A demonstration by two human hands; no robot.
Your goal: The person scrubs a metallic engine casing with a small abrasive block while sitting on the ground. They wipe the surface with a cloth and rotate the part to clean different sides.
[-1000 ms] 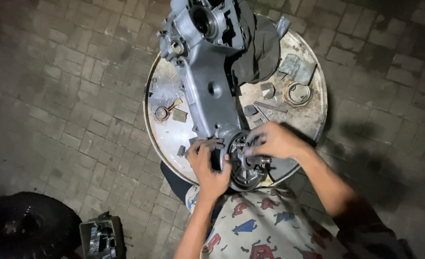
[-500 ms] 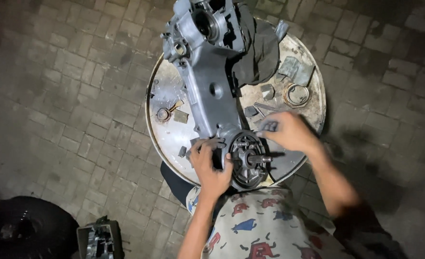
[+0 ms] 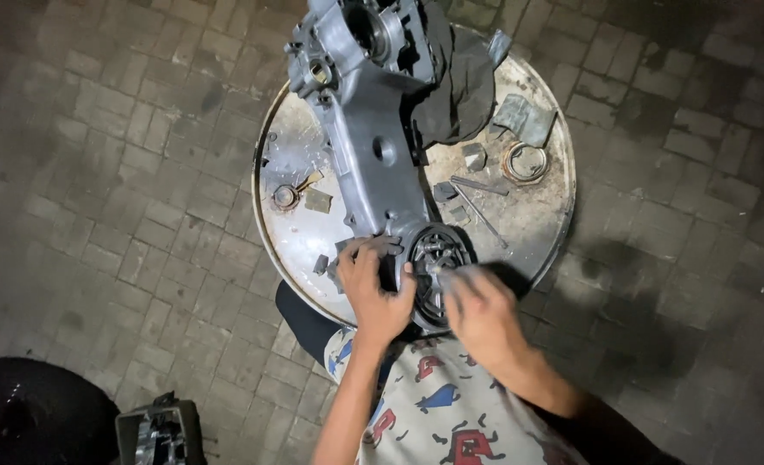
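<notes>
Both hands work at the near end of a grey engine casing that lies lengthwise across a round metal table. Left hand grips the casing edge just beside the round hub, fingers curled over it. Right hand is blurred, closed at the hub's near side; what it pinches cannot be told. Dark cloth sits by the casing's far end. Metal ring and thin rod lie to the right, apart from both hands.
</notes>
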